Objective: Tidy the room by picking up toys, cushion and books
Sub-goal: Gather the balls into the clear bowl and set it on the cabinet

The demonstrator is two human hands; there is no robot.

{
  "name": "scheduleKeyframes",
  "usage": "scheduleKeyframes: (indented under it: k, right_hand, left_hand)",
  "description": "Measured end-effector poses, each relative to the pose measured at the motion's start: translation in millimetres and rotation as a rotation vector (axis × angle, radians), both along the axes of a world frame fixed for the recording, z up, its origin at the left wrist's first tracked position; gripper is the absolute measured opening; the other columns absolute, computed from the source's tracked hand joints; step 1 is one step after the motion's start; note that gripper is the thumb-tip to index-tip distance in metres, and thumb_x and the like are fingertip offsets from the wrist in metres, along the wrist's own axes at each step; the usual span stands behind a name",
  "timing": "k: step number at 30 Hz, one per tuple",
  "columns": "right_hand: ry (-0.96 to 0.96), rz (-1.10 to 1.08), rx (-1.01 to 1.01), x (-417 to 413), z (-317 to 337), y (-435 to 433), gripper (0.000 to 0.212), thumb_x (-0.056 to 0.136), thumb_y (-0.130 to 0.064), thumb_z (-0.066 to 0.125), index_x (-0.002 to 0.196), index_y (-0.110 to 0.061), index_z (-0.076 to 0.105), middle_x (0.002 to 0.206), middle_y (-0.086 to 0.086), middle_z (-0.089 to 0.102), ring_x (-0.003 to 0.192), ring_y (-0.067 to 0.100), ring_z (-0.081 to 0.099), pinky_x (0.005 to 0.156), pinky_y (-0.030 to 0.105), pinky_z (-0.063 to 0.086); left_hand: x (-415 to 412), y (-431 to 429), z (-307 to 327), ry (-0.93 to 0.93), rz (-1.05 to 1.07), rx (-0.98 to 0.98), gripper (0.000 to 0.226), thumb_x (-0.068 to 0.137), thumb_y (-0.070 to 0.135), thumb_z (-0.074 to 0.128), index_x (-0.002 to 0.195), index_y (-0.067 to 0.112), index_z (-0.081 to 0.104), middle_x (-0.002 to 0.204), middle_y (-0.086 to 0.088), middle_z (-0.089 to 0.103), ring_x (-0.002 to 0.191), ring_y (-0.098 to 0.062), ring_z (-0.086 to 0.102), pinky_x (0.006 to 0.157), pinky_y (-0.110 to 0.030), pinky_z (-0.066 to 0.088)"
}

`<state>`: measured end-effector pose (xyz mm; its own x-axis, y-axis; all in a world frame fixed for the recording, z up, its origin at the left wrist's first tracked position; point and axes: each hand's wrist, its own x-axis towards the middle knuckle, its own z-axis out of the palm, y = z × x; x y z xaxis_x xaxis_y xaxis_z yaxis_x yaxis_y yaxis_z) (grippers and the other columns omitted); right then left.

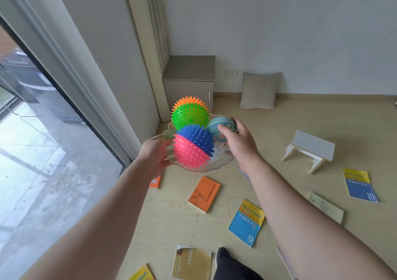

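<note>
The left hand (153, 153) pinched the rim of a clear bowl (217, 164) holding two spiky balls (190, 114) above the floor. The right hand (238, 142) curled round a small ball (219, 124) at its right edge. The bowl was perhaps glass: stiff, slippery, best supported underneath.

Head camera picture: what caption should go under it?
Left hand holds a clear scalloped bowl of two bright spiky balls; right hand grips a teal ball.

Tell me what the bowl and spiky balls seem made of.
Bowl: clear plastic or glass, glossy; the floor shows through its ribbed wall. Green-orange spiky ball and pink-blue spiky ball: probably soft rubbery plastic, with thin pointed spikes.
</note>
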<state>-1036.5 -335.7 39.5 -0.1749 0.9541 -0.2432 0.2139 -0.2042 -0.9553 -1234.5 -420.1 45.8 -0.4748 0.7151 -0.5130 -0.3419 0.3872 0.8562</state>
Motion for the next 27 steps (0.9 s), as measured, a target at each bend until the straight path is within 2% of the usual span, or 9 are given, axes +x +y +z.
scheduleKeyframes:
  k: [5,7,11,14,17,20,24,25,27]
  right_hand:
    - [-0.026,0.033,0.006,-20,19,97,0.064,0.066,-0.062,0.068,0.124,-0.036,0.06,0.112,-0.012,0.071,0.102,0.014,0.069,0.095,0.05,0.056]
    - [-0.041,0.031,0.016,-30,26,125,0.065,0.064,-0.063,0.066,0.124,-0.037,0.06,0.111,-0.013,0.071,0.102,0.013,0.068,0.095,0.049,0.055]
    - [-0.046,0.014,0.002,-52,35,166,0.072,0.061,-0.069,0.067,0.126,-0.039,0.059,0.112,-0.013,0.071,0.102,0.013,0.069,0.093,0.049,0.057]
    - [-0.058,-0.063,-0.032,-74,33,197,0.052,0.075,-0.07,0.064,0.114,-0.037,0.062,0.104,-0.007,0.074,0.089,0.017,0.073,0.078,0.047,0.062]
    - [-0.087,-0.119,-0.139,-97,31,225,0.056,0.086,-0.076,0.045,0.107,-0.027,0.062,0.101,0.006,0.074,0.079,0.026,0.075,0.056,0.035,0.059]
    - [-0.035,-0.182,-0.25,-127,28,249,0.046,0.101,-0.063,0.036,0.095,-0.023,0.057,0.087,0.013,0.071,0.07,0.03,0.072,0.053,0.034,0.058]
    - [-0.059,-0.14,-0.389,-167,25,264,0.028,0.103,-0.032,0.046,0.097,-0.013,0.066,0.075,0.016,0.064,0.058,0.028,0.066,0.062,0.036,0.056]
    - [-0.049,-0.142,-0.407,-178,23,269,0.023,0.102,-0.026,0.047,0.1,-0.013,0.066,0.075,0.015,0.063,0.055,0.028,0.066,0.062,0.037,0.057]
    - [0.002,-0.171,-0.428,-195,17,277,0.021,0.103,-0.02,0.047,0.11,-0.015,0.065,0.083,0.012,0.063,0.056,0.03,0.067,0.061,0.039,0.059]
  left_hand:
    - [-26,90,12,-0.014,-0.016,-0.031,0.032,0.096,-0.004,0.049,0.104,0.017,0.072,0.083,-0.003,0.071,0.056,-0.014,0.067,0.054,-0.027,0.057]
    - [-36,119,18,-0.003,-0.033,-0.023,0.036,0.093,-0.008,0.05,0.106,0.016,0.073,0.081,-0.003,0.071,0.057,-0.013,0.066,0.057,-0.027,0.057]
    - [-62,170,21,0.069,-0.059,-0.001,0.051,0.082,-0.019,0.044,0.104,0.017,0.074,0.082,-0.007,0.065,0.056,-0.013,0.059,0.051,-0.023,0.054]
    - [-91,217,16,0.077,-0.042,0.04,0.041,0.086,-0.015,0.048,0.091,0.017,0.073,0.068,-0.002,0.062,0.045,-0.011,0.052,0.047,-0.022,0.046]
    - [-127,260,10,0.086,-0.071,0.057,0.025,0.092,-0.004,0.052,0.096,0.013,0.071,0.062,-0.002,0.061,0.043,-0.013,0.047,0.044,-0.022,0.037]
    - [-176,305,-1,0.084,-0.165,0.087,0.03,0.091,-0.002,0.056,0.114,0.011,0.071,0.082,-0.01,0.068,0.072,-0.026,0.054,0.059,-0.03,0.038]
    - [-230,354,3,0.029,-0.377,0.104,0.036,0.092,-0.006,0.049,0.118,0.008,0.068,0.104,-0.017,0.072,0.099,-0.039,0.061,0.084,-0.048,0.048]
    - [-241,366,5,-0.001,-0.417,0.109,0.036,0.093,-0.007,0.047,0.119,0.008,0.066,0.104,-0.018,0.072,0.096,-0.037,0.065,0.088,-0.048,0.05]
    - [-258,389,6,-0.082,-0.46,0.098,0.033,0.095,-0.007,0.045,0.116,0.01,0.064,0.093,-0.014,0.074,0.08,-0.029,0.069,0.083,-0.042,0.055]
